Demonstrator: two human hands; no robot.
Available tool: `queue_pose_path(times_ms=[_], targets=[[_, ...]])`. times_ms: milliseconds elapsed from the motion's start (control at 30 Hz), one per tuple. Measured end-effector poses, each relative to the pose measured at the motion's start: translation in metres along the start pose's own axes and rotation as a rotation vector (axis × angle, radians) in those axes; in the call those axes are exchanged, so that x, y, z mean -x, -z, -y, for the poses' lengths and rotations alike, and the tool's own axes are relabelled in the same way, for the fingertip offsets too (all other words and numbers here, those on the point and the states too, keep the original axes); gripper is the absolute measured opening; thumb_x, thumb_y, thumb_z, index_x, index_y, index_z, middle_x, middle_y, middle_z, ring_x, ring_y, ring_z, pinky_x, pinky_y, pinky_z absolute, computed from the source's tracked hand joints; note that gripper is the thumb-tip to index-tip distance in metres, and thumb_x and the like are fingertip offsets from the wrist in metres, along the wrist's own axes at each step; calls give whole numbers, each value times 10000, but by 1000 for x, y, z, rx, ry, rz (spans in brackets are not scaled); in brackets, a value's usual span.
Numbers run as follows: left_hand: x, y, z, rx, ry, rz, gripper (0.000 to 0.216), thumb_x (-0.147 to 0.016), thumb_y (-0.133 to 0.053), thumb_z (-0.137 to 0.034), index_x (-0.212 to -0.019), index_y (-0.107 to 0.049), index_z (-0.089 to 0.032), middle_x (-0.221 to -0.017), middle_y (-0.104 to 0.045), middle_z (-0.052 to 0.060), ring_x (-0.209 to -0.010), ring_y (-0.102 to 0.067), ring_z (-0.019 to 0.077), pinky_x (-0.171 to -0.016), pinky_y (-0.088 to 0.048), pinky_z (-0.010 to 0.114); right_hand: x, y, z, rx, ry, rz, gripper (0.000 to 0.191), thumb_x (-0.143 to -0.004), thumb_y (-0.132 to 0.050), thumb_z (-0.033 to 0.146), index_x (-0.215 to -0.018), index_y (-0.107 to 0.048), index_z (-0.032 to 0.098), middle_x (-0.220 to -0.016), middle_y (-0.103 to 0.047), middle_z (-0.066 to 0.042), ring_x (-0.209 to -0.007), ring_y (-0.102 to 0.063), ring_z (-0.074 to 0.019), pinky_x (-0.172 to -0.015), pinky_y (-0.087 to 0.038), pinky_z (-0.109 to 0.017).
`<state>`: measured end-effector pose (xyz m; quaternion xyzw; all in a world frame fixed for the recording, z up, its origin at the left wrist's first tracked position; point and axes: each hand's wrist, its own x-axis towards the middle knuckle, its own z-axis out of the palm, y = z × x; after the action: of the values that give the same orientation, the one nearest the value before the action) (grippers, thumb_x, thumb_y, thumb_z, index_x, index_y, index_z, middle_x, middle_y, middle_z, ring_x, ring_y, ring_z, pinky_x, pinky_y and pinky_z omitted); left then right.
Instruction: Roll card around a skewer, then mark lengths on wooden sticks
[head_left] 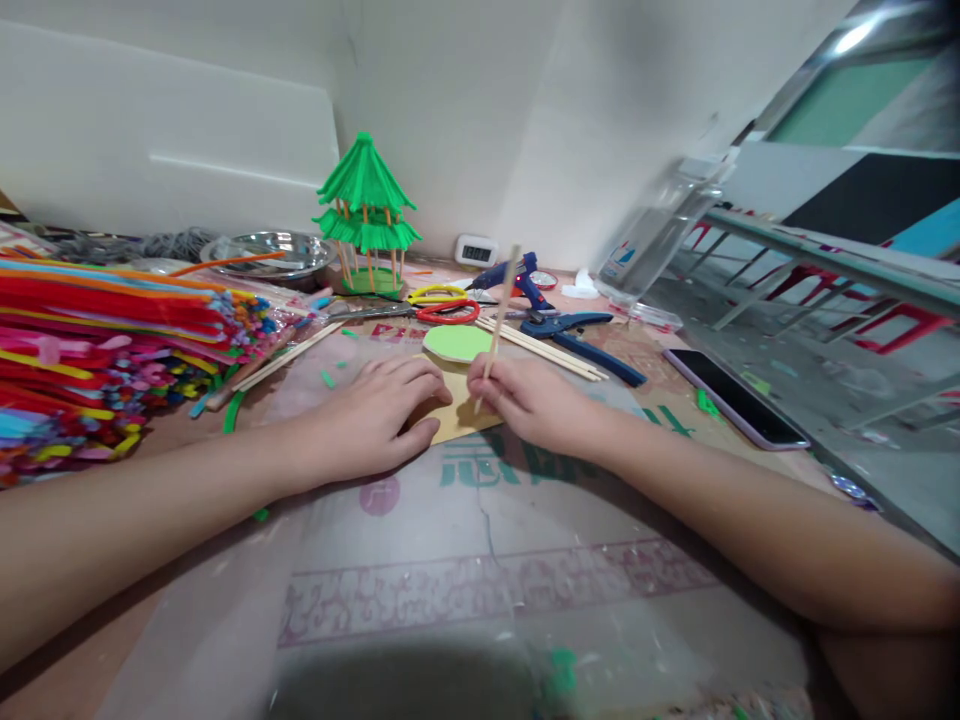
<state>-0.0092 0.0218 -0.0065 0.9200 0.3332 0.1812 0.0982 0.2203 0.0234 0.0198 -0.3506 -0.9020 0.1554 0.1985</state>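
My right hand (pixel 536 400) pinches a thin wooden stick (pixel 501 305), held upright with its lower end on a tan card piece (pixel 456 415). My left hand (pixel 379 415) lies flat on the left part of that card, fingers together and stretched out. Just beyond the card lies a round light-green disc (pixel 456 342). A small green pagoda model (pixel 365 215) on wooden posts stands at the back.
A big pile of coloured pipe cleaners (pixel 105 350) fills the left. Loose wooden sticks (pixel 547 350), scissors with red and yellow handles (pixel 439 305), a blue glue gun (pixel 517 280), blue pliers (pixel 581 335), a metal bowl (pixel 274 255) and a phone (pixel 735 400) lie around.
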Motion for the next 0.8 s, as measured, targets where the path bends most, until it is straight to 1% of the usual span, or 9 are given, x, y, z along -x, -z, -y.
queue_pose_path(times_ms=[100,200,267,367,500,567,667,733,800], targets=[[0,-1,1,1,-8,-1,220,-979,-463,-318,-1105,-595,-195,-1189,-600,91,-1150,-554,271,-1034,-438,481,0,0,0,-9,4,-40,154,-1003,-390,255,-918,-509,209,-771,-641,-33,-690,-569,-170,-658,-413,-273],[1,-2,2,-11,-33,-26,225,-985,-452,-333,-1083,-593,-188,-1144,-600,94,-1130,-552,279,-1013,-448,482,-2,-1,4,-39,83,35,182,-1015,-382,260,-902,-514,202,-858,-671,-70,-755,-600,-179,-721,-447,-288],[1,-2,2,-15,-23,-24,229,-983,-456,-333,-1092,-598,-189,-1178,-601,100,-1154,-552,284,-1030,-441,487,-3,0,4,52,41,58,182,-1012,-391,257,-916,-532,193,-837,-669,-77,-744,-594,-187,-711,-438,-293],[1,-1,1,-10,5,2,232,-977,-465,-325,-1118,-599,-199,-1235,-599,98,-1180,-554,286,-1047,-432,494,-2,3,1,175,-48,-3,177,-1001,-396,240,-957,-556,180,-804,-663,-81,-728,-584,-198,-680,-411,-295],[1,-1,1,-8,-22,-12,222,-991,-447,-342,-1094,-589,-206,-1196,-599,92,-1150,-552,278,-1021,-443,495,-1,3,1,38,105,45,188,-1009,-393,249,-916,-546,192,-845,-668,-74,-767,-602,-188,-725,-441,-293],[1,-2,1,-14,-20,-16,226,-994,-444,-343,-1100,-589,-206,-1213,-596,94,-1158,-549,278,-1030,-439,501,-1,3,1,59,79,58,168,-1002,-409,243,-910,-543,199,-814,-656,-62,-751,-596,-187,-713,-435,-292],[2,-1,1,-12,15,12,235,-987,-461,-332,-1134,-592,-205,-1246,-594,95,-1181,-546,280,-1059,-425,508,1,4,-2,125,-33,-14,148,-989,-413,240,-935,-544,199,-755,-630,-49,-692,-568,-188,-658,-402,-287],[2,-1,2,-2,11,18,231,-985,-463,-332,-1129,-593,-206,-1238,-595,94,-1181,-545,279,-1059,-427,504,2,3,-2,63,1,-25,172,-1002,-400,265,-922,-538,201,-754,-629,-42,-684,-566,-181,-663,-411,-283],[2,-1,2,1,-12,6,222,-984,-459,-325,-1114,-592,-205,-1244,-593,96,-1190,-538,280,-1060,-427,501,2,2,-2,0,83,7,192,-1011,-389,274,-907,-534,203,-791,-644,-46,-711,-578,-175,-699,-432,-282]])
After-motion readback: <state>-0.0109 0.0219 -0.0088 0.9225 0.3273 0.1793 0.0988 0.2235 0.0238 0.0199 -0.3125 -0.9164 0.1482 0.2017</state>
